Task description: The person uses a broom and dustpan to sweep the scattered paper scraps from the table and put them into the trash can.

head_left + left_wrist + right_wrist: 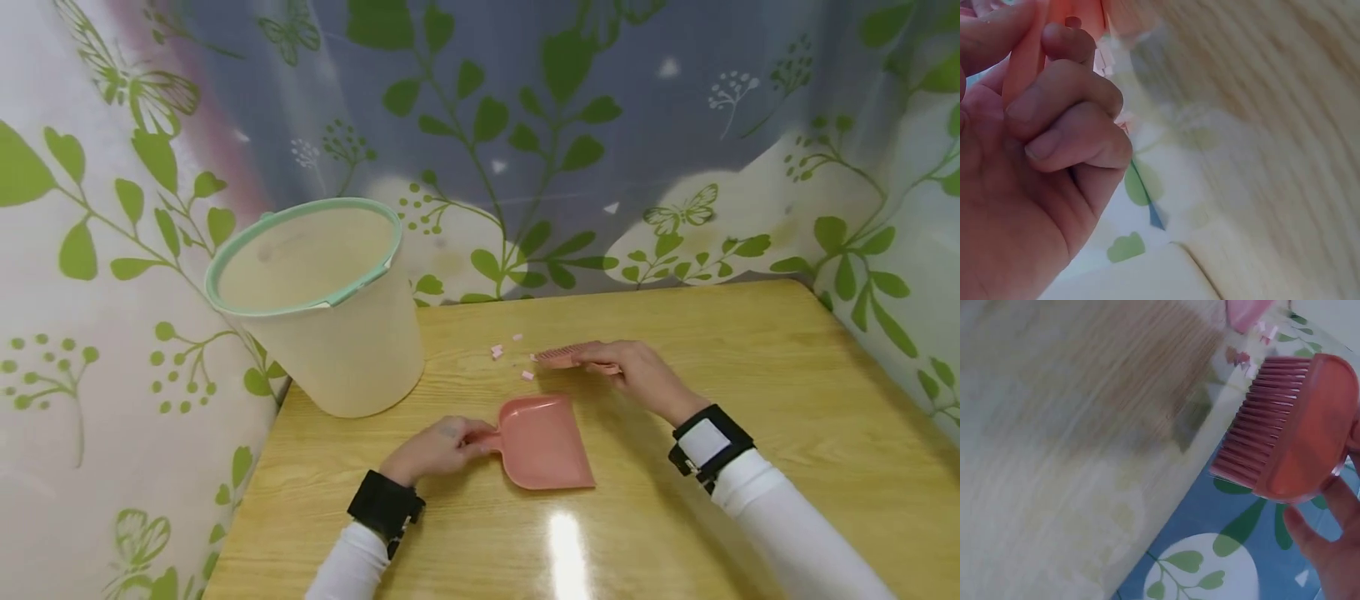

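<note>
A pink dustpan (pixel 546 446) lies on the wooden table, its open edge facing right. My left hand (pixel 435 450) pinches its handle; in the left wrist view the curled fingers (pixel 1063 112) wrap the handle (pixel 1025 56). Behind the pan, my right hand (pixel 645 375) holds a small pink brush (pixel 562 357) with its bristles toward the left. The right wrist view shows the brush's bristles (pixel 1264 419) and part of the hand at its handle. Several small pink pieces (pixel 497 352) are scattered on the table left of the brush, one close to the bristle tips.
A tall cream bucket (pixel 352 358) with a green rim stands at the table's back left, behind the left hand. Leaf-patterned curtains (pixel 465 125) hang along the back and both sides. The wooden table (pixel 787 375) extends to the right of the right hand.
</note>
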### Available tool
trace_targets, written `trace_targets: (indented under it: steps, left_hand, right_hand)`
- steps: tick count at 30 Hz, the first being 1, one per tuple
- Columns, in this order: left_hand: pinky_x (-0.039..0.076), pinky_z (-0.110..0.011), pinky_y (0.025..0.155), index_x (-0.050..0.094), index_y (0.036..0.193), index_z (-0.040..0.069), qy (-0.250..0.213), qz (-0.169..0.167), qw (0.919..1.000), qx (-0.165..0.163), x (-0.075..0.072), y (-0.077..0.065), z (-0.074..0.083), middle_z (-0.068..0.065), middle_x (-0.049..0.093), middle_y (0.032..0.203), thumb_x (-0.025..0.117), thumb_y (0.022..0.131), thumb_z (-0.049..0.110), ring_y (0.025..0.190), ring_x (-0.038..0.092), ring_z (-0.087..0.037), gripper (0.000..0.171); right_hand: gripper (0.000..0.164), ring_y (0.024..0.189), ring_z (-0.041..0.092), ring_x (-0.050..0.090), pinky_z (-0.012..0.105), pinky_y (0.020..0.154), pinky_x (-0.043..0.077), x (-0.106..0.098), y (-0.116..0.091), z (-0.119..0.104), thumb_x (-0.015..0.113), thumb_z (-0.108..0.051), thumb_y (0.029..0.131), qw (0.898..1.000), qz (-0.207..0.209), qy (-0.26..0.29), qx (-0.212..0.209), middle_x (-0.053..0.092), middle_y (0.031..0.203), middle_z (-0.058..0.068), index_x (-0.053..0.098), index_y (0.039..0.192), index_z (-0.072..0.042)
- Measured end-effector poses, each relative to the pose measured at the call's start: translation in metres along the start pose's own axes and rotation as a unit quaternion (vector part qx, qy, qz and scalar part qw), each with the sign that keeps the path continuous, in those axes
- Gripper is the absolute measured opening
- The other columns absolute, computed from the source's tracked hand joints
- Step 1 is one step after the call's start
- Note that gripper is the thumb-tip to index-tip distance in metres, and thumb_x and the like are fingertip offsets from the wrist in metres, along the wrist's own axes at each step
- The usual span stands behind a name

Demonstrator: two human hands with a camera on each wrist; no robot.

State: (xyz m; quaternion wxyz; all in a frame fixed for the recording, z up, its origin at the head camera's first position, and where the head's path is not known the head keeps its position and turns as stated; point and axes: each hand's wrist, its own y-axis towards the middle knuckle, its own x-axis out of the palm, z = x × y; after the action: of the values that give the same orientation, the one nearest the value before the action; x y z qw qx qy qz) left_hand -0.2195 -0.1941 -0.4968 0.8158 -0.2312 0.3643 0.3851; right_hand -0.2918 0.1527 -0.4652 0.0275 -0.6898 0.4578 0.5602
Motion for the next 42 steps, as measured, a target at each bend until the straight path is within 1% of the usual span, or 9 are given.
trace_targets:
  steps: [5, 10, 13, 18, 25, 29, 35, 38, 42]
  left_hand:
    - [0.049, -0.029, 0.089, 0.068, 0.133, 0.010, 0.005, -0.012, 0.9999, -0.004, 0.002, 0.003, 0.003, -0.002, 0.071, 0.123, 0.057, 0.106, 0.023, 0.096, 0.059, -0.009, 0.032]
    - [0.048, -0.029, 0.087, 0.067, 0.134, 0.011, 0.002, -0.014, 0.9995, -0.027, -0.001, 0.000, 0.006, -0.002, 0.070, 0.123, 0.058, 0.105, 0.022, 0.097, 0.058, -0.011, 0.033]
    - [0.048, -0.029, 0.085, 0.067, 0.134, 0.010, 0.007, -0.010, 0.9994, -0.033, -0.003, -0.001, 0.006, -0.001, 0.070, 0.121, 0.058, 0.105, 0.022, 0.095, 0.058, -0.011, 0.033]
    - [0.047, -0.027, 0.081, 0.067, 0.134, 0.010, 0.018, -0.009, 0.9995, -0.023, -0.003, 0.003, 0.008, -0.001, 0.070, 0.117, 0.058, 0.105, 0.021, 0.090, 0.057, -0.009, 0.033]
    - [0.049, -0.029, 0.088, 0.068, 0.134, 0.013, 0.010, -0.008, 0.9989, -0.045, -0.001, 0.004, 0.008, 0.001, 0.070, 0.124, 0.058, 0.105, 0.023, 0.097, 0.059, -0.009, 0.033]
    - [0.049, -0.028, 0.077, 0.068, 0.133, 0.013, 0.000, -0.004, 0.9986, -0.053, -0.002, 0.002, 0.006, 0.001, 0.071, 0.114, 0.059, 0.105, 0.024, 0.086, 0.059, -0.009, 0.032]
    - [0.045, -0.028, 0.073, 0.069, 0.132, 0.012, -0.003, 0.007, 0.9987, -0.050, -0.004, 0.003, 0.009, 0.002, 0.068, 0.106, 0.059, 0.105, 0.022, 0.081, 0.056, -0.012, 0.031]
    - [0.045, -0.029, 0.074, 0.069, 0.132, 0.012, -0.001, 0.005, 0.9987, -0.050, -0.004, 0.005, 0.009, 0.002, 0.068, 0.107, 0.058, 0.105, 0.022, 0.084, 0.056, -0.013, 0.031]
    - [0.044, -0.029, 0.072, 0.068, 0.133, 0.012, -0.003, -0.002, 0.9983, -0.058, -0.003, 0.007, 0.009, 0.002, 0.067, 0.106, 0.058, 0.105, 0.023, 0.082, 0.055, -0.013, 0.032]
  right_hand:
    - [0.035, 0.102, 0.023, 0.072, 0.046, 0.089, 0.056, -0.009, -0.001, 0.004, 0.062, 0.009, 0.095, 0.997, -0.057, 0.014, -0.044, 0.076, 0.111, 0.001, 0.078, 0.116, -0.014]
    - [0.034, 0.111, 0.024, 0.071, 0.043, 0.088, 0.057, -0.040, -0.007, 0.000, 0.063, 0.002, 0.097, 0.992, -0.120, 0.041, 0.002, 0.075, 0.120, -0.001, 0.077, 0.120, -0.018]
    - [0.029, 0.107, 0.025, 0.072, 0.043, 0.084, 0.057, -0.048, -0.001, -0.001, 0.066, -0.002, 0.097, 0.994, -0.108, 0.027, 0.016, 0.076, 0.117, 0.003, 0.077, 0.120, -0.014]
    - [0.025, 0.104, 0.030, 0.073, 0.047, 0.084, 0.057, -0.037, 0.003, 0.003, 0.067, -0.005, 0.097, 0.996, -0.086, -0.011, 0.014, 0.076, 0.116, 0.009, 0.076, 0.120, -0.009]
    - [0.025, 0.104, 0.022, 0.073, 0.040, 0.085, 0.058, -0.048, -0.021, 0.002, 0.066, -0.001, 0.096, 0.989, -0.142, 0.032, 0.029, 0.077, 0.112, 0.003, 0.078, 0.115, -0.011]
    - [0.025, 0.086, 0.020, 0.072, 0.035, 0.073, 0.056, -0.058, -0.034, -0.005, 0.066, -0.006, 0.098, 0.991, -0.120, -0.005, 0.058, 0.076, 0.113, 0.011, 0.074, 0.122, -0.007]
    - [0.027, 0.063, 0.015, 0.064, 0.033, 0.060, 0.050, -0.040, -0.045, -0.003, 0.065, -0.013, 0.100, 0.992, -0.040, -0.106, 0.062, 0.076, 0.106, 0.018, 0.071, 0.125, -0.004]
    - [0.023, 0.050, 0.004, 0.044, 0.025, 0.051, 0.037, -0.028, -0.049, -0.010, 0.063, -0.013, 0.101, 0.995, -0.020, -0.052, 0.088, 0.075, 0.088, 0.009, 0.073, 0.120, -0.005]
    - [0.023, 0.047, -0.002, 0.037, 0.022, 0.044, 0.032, -0.012, -0.050, -0.032, 0.059, -0.012, 0.102, 0.993, 0.010, 0.029, 0.116, 0.068, 0.071, 0.001, 0.074, 0.115, -0.001]
